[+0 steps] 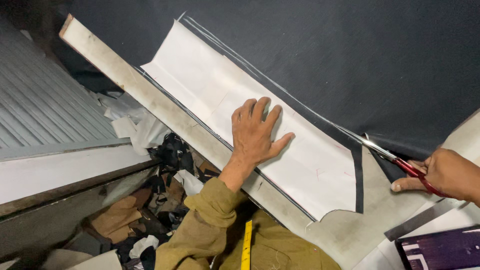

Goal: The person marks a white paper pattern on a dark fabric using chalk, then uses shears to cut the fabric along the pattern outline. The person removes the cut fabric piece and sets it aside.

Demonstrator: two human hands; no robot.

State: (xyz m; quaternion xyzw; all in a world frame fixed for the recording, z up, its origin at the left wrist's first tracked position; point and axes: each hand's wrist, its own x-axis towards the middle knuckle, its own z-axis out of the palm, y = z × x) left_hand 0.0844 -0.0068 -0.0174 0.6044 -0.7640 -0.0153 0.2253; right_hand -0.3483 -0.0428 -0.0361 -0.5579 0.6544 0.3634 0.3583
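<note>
My left hand [256, 131] lies flat with fingers spread on a long white paper pattern [210, 85], which rests on dark fabric [360, 60] along the table's edge. My right hand [445, 175] grips red-handled scissors [395, 156], whose blades point up-left along the pattern's far edge, where a white chalk line runs on the fabric. A narrow dark strip of cut fabric [358, 180] borders the pattern's near end.
The worn white table edge [150, 97] runs diagonally. Below it lies a heap of fabric scraps [150, 200] on the floor. A yellow measuring tape [246, 247] hangs over my olive sleeve. A metal ruler [422, 220] and a dark book [440, 250] sit at bottom right.
</note>
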